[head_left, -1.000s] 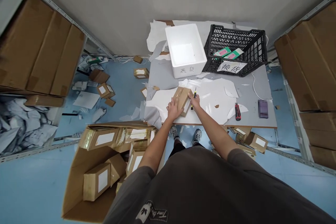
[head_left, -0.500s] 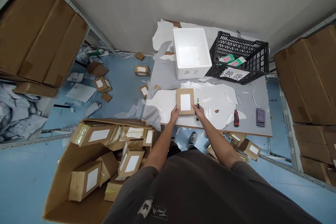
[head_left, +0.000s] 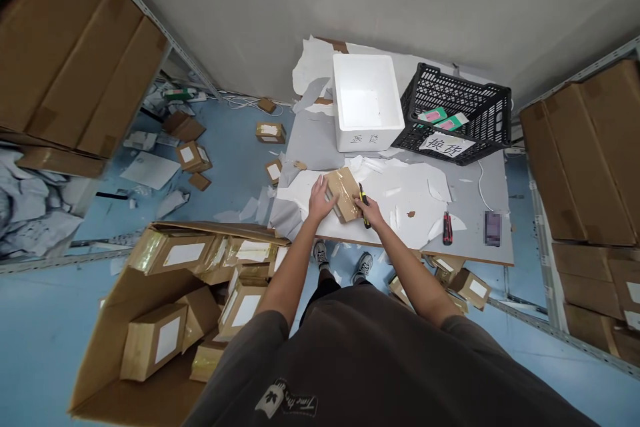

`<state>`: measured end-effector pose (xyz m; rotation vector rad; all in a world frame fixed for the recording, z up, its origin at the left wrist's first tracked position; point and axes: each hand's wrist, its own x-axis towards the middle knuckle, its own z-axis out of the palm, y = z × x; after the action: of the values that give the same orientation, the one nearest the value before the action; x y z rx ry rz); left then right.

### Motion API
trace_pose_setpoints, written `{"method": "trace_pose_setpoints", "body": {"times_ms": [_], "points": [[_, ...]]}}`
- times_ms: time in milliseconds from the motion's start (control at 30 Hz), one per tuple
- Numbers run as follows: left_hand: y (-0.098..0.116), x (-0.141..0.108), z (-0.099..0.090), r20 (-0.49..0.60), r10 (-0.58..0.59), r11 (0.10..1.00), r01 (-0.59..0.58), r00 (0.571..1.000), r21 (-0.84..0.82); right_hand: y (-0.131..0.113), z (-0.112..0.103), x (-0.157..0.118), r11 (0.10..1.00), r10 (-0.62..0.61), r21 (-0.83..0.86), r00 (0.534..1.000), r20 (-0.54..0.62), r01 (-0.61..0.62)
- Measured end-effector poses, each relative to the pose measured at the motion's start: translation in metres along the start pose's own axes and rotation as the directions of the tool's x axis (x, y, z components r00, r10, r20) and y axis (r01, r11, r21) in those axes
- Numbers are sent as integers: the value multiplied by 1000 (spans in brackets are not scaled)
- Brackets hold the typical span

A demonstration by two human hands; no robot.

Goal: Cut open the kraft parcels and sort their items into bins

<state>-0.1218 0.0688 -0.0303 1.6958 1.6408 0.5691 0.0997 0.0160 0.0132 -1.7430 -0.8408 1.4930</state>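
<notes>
A small cardboard box (head_left: 344, 192) lies tilted between my hands, its clear-taped brown face turned up and no white label showing. Thumb and fingers of my left hand (head_left: 321, 200) grip its left edge. My right hand (head_left: 371, 212) is closed around a black-and-yellow utility knife (head_left: 363, 195) and also touches the box's right side. Under the box, white paper sheeting (head_left: 400, 203) covers part of the grey table (head_left: 477, 203). Further right lies a red-and-black utility knife (head_left: 447, 229), away from both hands.
Behind the box stand a white foam box (head_left: 370, 140) and a black plastic crate (head_left: 417, 140) holding green-and-pink packs. A large carton (head_left: 100, 340) full of small boxes is at my left. Shelving with cartons (head_left: 575, 167) flanks the table, and more boxes (head_left: 195, 157) lie on the floor.
The cardboard box has been turned over, from its white-labelled face to its taped face, and now sits at an angle. My left hand has moved up along its left side.
</notes>
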Motion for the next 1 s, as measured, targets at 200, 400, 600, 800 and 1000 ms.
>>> {"method": "trace_pose_setpoints", "body": {"times_ms": [200,400,600,800,1000], "points": [[5,27,-26,361,106,941,-210,926,263,-34,19,16,995,81,-62,989,124,-74],[16,31,-2,288,72,958,-147,955,246,-78,42,66,717,-25,-692,995,95,84],[20,36,7,278,58,974,-115,959,196,-97,51,93,470,18,-879,995,103,82],[19,36,11,276,35,979,-89,960,186,-96,45,101,342,27,-926,983,181,161],[20,35,11,266,39,980,-88,963,176,-93,51,115,418,-32,-876,967,251,241]]}}
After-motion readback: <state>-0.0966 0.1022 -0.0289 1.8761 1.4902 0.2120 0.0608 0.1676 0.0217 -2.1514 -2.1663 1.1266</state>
